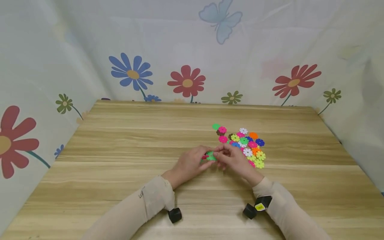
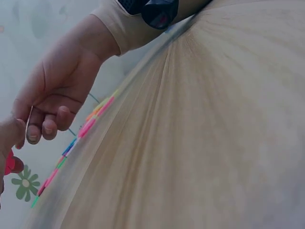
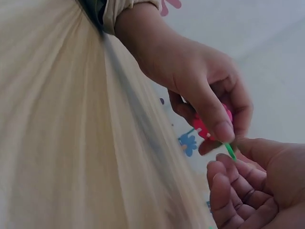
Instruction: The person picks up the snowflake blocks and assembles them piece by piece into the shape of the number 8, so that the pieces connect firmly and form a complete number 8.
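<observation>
Both hands meet over the table at the near left edge of a loose pile of flower-shaped plastic discs (image 1: 247,152). My left hand (image 1: 189,165) holds a pink disc (image 3: 200,125) and a green disc (image 1: 211,155) between thumb and fingers. In the right wrist view its thumb lies over the pink disc, and the green disc (image 3: 230,150) shows edge-on below the thumb tip. My right hand (image 1: 237,163) pinches the green disc's right edge with thumb and forefinger, its other fingers curled. How the two discs join is hidden by the fingers.
The pile spreads behind and right of the hands in pink, yellow, white, blue, orange, green and brown. The wood-grain table (image 1: 135,133) has a patterned curtain (image 1: 162,40) behind it and at both sides. Black wrist cameras (image 1: 175,215) hang below the sleeves.
</observation>
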### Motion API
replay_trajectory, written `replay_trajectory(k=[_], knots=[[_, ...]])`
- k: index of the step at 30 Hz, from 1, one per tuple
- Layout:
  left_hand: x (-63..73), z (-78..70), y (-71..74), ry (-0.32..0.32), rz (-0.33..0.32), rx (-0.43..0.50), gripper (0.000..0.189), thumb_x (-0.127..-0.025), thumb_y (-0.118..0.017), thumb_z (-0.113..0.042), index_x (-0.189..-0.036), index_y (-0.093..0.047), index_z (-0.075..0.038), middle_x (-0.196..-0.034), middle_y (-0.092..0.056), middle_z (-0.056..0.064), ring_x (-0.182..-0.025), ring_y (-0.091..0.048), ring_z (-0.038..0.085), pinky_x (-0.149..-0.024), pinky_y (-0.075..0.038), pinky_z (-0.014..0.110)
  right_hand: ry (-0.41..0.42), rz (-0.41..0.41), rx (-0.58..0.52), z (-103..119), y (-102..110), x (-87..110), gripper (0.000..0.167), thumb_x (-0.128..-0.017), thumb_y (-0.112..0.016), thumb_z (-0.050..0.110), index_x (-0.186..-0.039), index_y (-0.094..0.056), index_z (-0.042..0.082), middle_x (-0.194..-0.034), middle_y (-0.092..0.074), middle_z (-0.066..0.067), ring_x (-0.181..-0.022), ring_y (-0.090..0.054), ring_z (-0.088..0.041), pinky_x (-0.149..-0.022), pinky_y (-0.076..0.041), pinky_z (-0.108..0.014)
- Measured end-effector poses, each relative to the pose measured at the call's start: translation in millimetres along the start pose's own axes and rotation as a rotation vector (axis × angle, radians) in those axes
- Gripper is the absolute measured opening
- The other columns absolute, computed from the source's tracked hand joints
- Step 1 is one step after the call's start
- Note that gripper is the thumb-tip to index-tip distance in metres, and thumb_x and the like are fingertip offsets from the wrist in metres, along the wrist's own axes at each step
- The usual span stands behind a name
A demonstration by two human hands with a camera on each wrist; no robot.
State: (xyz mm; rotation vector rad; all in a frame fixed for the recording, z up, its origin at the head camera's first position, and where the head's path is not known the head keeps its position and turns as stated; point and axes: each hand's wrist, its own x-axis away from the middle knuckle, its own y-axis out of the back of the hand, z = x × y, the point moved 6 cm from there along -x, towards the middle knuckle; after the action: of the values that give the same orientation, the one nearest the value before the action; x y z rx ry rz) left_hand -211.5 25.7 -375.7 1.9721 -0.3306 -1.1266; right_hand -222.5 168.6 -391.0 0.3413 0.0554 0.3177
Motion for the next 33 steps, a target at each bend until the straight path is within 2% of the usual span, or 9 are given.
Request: replay_trajectory(k=[4, 8, 13, 20, 25, 30, 33], knots=[[0.5, 3.8, 1.0, 0.025, -0.016, -0.011, 0.035, -0.082, -0.076, -0.023, -0.107, -0.062, -0.003, -0.097, -0.071, 0.006, -0.080, -0.069, 0.013, -0.068, -0.056, 0.024, 0.023, -0.011, 0.173, 3, 16, -2.0, 0.022, -0.095, -0.060, 0.015, -0.107, -0.062, -0.003, -0.086, -0.066, -0.018, -0.066, -0.058, -0.016, -0.058, -0.052, -0.025], [0.9, 7.3, 2.5, 0.047, -0.047, -0.031, 0.036, -0.080, -0.077, -0.023, -0.106, -0.063, -0.002, -0.097, -0.072, 0.007, -0.075, -0.068, 0.012, -0.065, -0.056, 0.023, 0.046, -0.064, 0.357, 7, 39, -1.8, 0.021, -0.093, -0.063, 0.015, -0.106, -0.065, -0.001, -0.092, -0.068, -0.016, -0.073, -0.058, -0.018, -0.061, -0.049, -0.023], [1.1, 9.7, 4.2, 0.041, -0.077, -0.037, 0.037, -0.079, -0.078, -0.023, -0.105, -0.063, -0.002, -0.098, -0.072, 0.008, -0.073, -0.067, 0.012, -0.062, -0.055, 0.023, 0.054, -0.120, 0.546, 11, 64, 2.5, 0.019, -0.090, -0.067, 0.011, -0.105, -0.066, -0.001, -0.097, -0.068, -0.015, -0.077, -0.060, -0.021, -0.065, -0.049, -0.026], [1.2, 11.1, 4.8, 0.042, -0.064, -0.001, 0.035, -0.080, -0.077, -0.021, -0.106, -0.061, -0.003, -0.098, -0.068, 0.007, -0.070, -0.064, 0.012, -0.060, -0.054, 0.021, -0.014, -0.061, 0.692, 6, 82, 7.1, 0.022, -0.089, -0.065, 0.009, -0.106, -0.065, -0.005, -0.099, -0.067, -0.019, -0.085, -0.061, -0.028, -0.074, -0.052, -0.039], [1.4, 11.6, 3.8, 0.031, -0.050, 0.017, 0.035, -0.080, -0.077, -0.022, -0.106, -0.061, -0.004, -0.097, -0.066, 0.006, -0.071, -0.062, 0.010, -0.061, -0.052, 0.020, -0.055, -0.025, 0.810, 0, 86, 8.4, 0.023, -0.087, -0.068, 0.009, -0.105, -0.067, -0.006, -0.098, -0.067, -0.019, -0.086, -0.062, -0.029, -0.078, -0.053, -0.045], [1.3, 11.0, 2.9, 0.011, -0.044, 0.034, 0.035, -0.080, -0.077, -0.022, -0.107, -0.062, -0.005, -0.098, -0.066, 0.005, -0.074, -0.064, 0.011, -0.064, -0.053, 0.021, -0.132, -0.006, 0.903, -12, 88, 9.2, 0.027, -0.085, -0.071, 0.012, -0.107, -0.067, -0.003, -0.097, -0.060, -0.018, -0.085, -0.057, -0.028, -0.078, -0.051, -0.044], [0.9, 11.1, 2.4, 0.014, -0.038, 0.047, 0.035, -0.081, -0.077, -0.021, -0.107, -0.062, -0.004, -0.098, -0.066, 0.005, -0.076, -0.064, 0.011, -0.066, -0.054, 0.021, -0.154, -0.012, 0.918, -18, 89, 9.0, 0.028, -0.085, -0.071, 0.012, -0.108, -0.067, -0.003, -0.097, -0.058, -0.019, -0.084, -0.055, -0.028, -0.079, -0.051, -0.045]])
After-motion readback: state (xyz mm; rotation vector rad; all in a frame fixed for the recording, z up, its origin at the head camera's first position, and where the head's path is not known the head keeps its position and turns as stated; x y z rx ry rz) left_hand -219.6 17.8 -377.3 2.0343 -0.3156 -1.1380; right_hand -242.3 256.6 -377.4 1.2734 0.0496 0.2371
